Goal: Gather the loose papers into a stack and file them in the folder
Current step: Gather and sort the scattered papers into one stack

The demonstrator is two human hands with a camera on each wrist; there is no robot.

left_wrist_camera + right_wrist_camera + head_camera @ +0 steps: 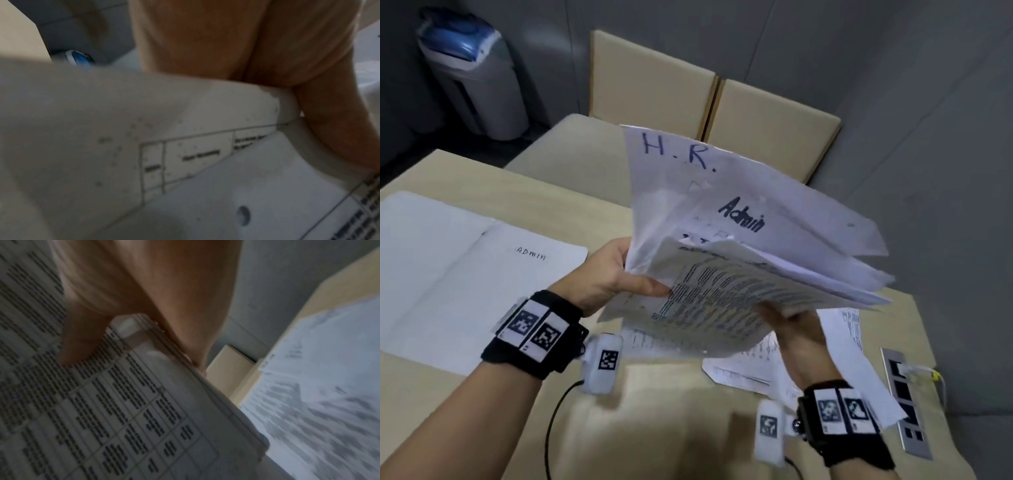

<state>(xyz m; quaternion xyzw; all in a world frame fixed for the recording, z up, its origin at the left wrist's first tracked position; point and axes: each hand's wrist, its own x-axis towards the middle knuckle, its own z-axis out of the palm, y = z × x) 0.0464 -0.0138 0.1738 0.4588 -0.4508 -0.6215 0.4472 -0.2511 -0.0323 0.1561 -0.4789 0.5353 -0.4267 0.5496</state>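
Though gripped by both hands, papers (739, 246) splayed, uneven.

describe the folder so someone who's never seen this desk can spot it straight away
Start at the tan desk and look to its left part, beside the left hand. The folder lies there open and flat, a large white spread with a crease down its middle. Unlike the printed loose sheets at the right, it is almost blank, with only "ADMIN" handwritten small on its right half.
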